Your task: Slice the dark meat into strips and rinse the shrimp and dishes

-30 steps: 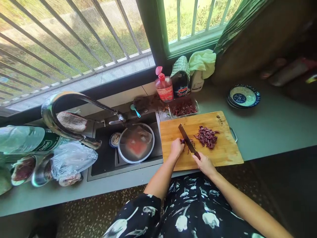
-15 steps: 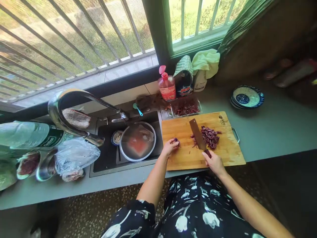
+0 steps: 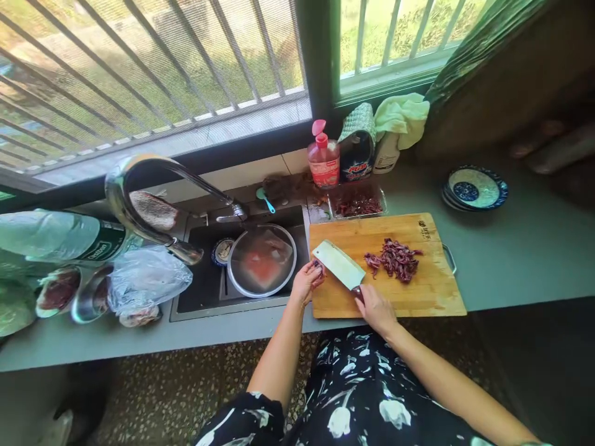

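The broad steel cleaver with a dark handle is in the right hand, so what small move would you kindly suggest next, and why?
Perhaps the left hand should lay its small dark-red piece on the rectangular tan wooden board: the hand holds it near the end of the cleaver, and the dark-red shredded heap lies apart, to the right.

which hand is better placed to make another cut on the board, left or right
Probably the right hand: it grips the cleaver by the handle over the wooden cutting board. The left hand pinches a dark red piece near the board's left edge.
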Available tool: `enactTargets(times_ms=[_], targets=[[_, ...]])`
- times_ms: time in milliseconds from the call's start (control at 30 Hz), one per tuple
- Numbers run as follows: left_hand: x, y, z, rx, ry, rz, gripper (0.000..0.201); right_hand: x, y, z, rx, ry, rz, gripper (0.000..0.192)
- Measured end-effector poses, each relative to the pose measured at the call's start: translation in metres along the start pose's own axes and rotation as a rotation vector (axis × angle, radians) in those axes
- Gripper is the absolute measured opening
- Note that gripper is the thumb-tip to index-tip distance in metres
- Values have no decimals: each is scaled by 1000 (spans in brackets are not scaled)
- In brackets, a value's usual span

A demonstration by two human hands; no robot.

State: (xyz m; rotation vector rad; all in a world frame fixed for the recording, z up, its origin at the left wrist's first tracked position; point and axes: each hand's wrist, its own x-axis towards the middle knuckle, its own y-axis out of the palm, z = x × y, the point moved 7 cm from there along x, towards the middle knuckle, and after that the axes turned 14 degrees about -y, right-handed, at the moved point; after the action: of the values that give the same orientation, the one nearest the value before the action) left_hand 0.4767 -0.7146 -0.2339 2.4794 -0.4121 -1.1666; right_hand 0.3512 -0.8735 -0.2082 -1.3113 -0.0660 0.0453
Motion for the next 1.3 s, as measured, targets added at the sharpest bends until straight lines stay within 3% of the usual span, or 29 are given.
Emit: enactTargets(times_ms=[133,267,467,600,867,1067,1300], targets=[[-16,-12,-9,-10,85,-36,56,1,11,-5,-93,-34,9,23],[-30,-20,-19,-44,134,-36,53,18,0,-3,-20,-66,-63,21],[-44,-31,-28,-33,230,-28,42,94,-33,71,664,-233,-188,24],[-52,-38,-32,-9,306,-8,34,128,-33,112,869,-243,-159,21],[-59,-63,-38,29,389,-132,40,135,-18,134,969,-239,-107,21],[-60,-69,-41,47,410,-186,38,139,-17,140,978,-212,-99,19],[-61,-69,-42,103,358,-263,41,141,1,135,1110,-144,-53,21]])
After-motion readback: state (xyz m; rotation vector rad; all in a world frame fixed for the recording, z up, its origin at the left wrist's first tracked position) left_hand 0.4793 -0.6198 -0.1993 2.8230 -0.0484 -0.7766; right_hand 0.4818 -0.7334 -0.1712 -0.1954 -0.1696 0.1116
